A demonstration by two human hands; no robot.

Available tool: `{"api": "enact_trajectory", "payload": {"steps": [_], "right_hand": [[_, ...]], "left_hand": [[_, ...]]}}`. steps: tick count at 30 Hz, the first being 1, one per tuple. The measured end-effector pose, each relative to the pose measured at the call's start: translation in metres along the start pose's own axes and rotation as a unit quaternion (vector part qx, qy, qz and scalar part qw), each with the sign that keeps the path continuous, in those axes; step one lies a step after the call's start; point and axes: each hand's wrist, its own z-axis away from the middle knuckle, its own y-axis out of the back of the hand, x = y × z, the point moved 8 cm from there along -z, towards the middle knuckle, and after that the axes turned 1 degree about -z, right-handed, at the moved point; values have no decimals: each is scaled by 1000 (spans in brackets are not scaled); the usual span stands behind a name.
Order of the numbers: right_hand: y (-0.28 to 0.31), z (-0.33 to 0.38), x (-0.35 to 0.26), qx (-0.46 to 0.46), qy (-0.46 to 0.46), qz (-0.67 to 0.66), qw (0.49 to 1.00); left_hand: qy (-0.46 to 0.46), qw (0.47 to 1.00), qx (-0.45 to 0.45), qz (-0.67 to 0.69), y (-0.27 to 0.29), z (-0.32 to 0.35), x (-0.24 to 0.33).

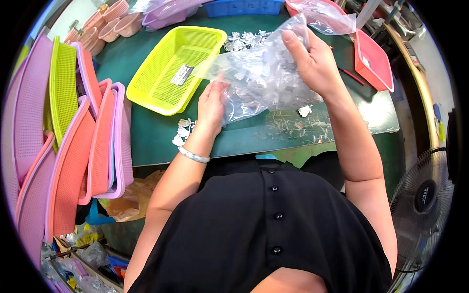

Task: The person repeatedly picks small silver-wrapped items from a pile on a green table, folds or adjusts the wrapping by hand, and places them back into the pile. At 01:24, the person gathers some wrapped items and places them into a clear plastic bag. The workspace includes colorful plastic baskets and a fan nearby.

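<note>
Clear bag: a thin, crinkled, see-through plastic bag (264, 68), upper centre of the frame, above the table; glossy and creased, with pale flaps spreading left. Silvery-grey shapes show through it, whether inside or behind I cannot tell.
Left hand (211, 105): centre, fingers curled nearly closed on the bag's left edge; a pale bangle (194, 155) circles the wrist.
Right hand (316, 61): upper right of centre, thumb in front, gripping the bag's gathered upper right side.
Green table (156, 134): beneath, bearing crumpled silvery pieces (246, 41) at top centre.
Yellow-green basket (163, 63): upper left of centre, a paper label inside.
</note>
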Motion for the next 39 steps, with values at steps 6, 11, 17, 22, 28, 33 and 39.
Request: {"api": "enact_trajectory", "payload": {"steps": [6,11,17,22,28,33,39], "right_hand": [[-15,-23,-58,-46,91,80,992],[-30,-37,-60,-48,144,109,982],[59,14,0,81,115,61,988],[56,95,92,-63,-112,-108,986],[29,53,30,15,49,-13,999],[2,5,-59,-22,250,50,967],[-29,-26,-108,-121,293,93,944]], "left_hand": [[-8,999,9,51,-2,5,5],[-44,998,18,51,0,1,3],[-26,997,62,42,3,3,4],[-51,997,50,33,-2,3,6],[-59,995,55,57,4,4,7],[-63,995,70,11,15,10,10],[-67,993,70,70,19,13,10]]}}
